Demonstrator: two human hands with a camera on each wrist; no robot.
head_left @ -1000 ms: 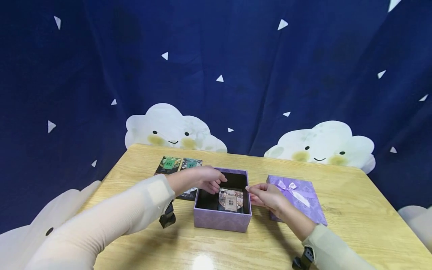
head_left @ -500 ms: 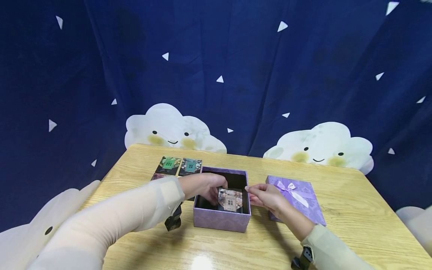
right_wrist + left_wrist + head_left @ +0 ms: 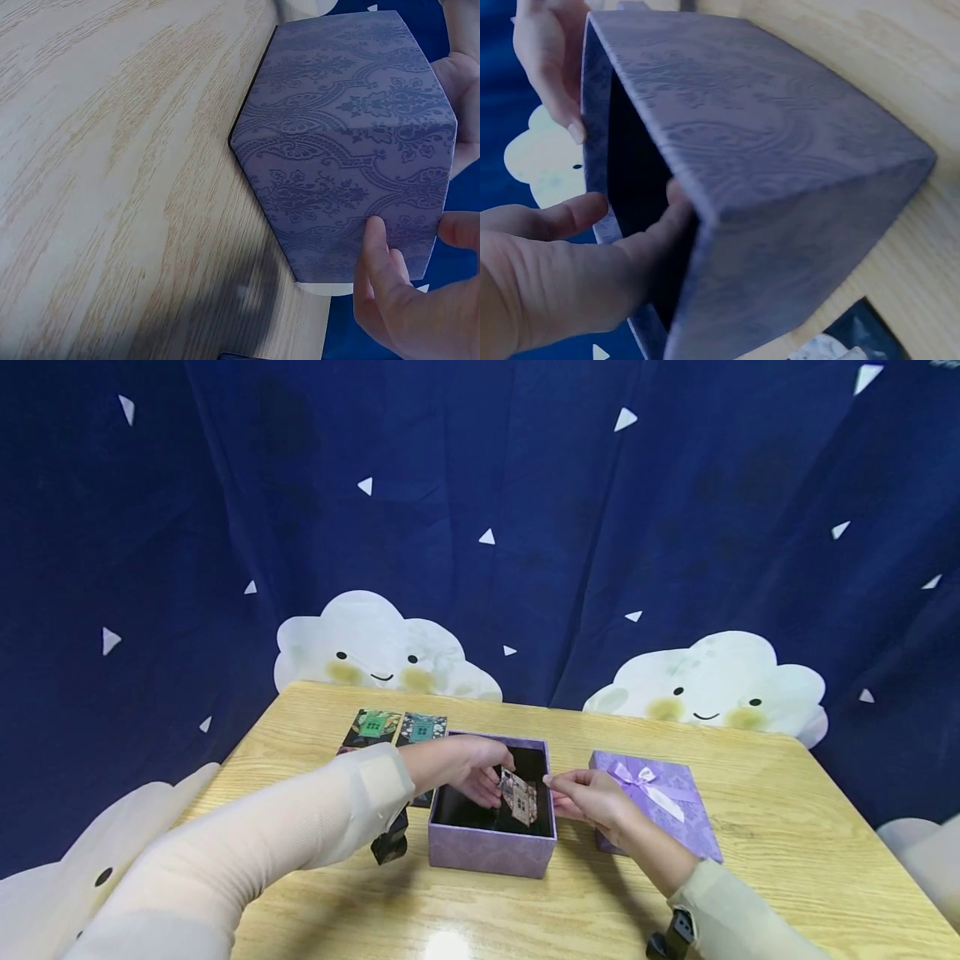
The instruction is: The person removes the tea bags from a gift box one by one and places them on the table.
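Note:
A purple patterned gift box with a black inside sits uncovered on the table. My left hand reaches into it and pinches a small black floral-printed packet by its upper left side. The packet stands tilted inside the box. In the left wrist view the thumb and fingers of my left hand go down past the rim, and the packet is hidden. My right hand grips the box's right wall. In the right wrist view its thumb lies at the rim and its fingers press the outer side.
A purple lid with a ribbon bow lies right of the box, under my right forearm. On the left are a green-labelled packet and a teal-labelled packet, with others partly hidden by my left arm. A dark blue curtain hangs behind the table.
My left hand has gone lower into the box and taken hold of the packet, which has tipped from lying face up to a steep tilt. My right hand has stayed at the box wall.

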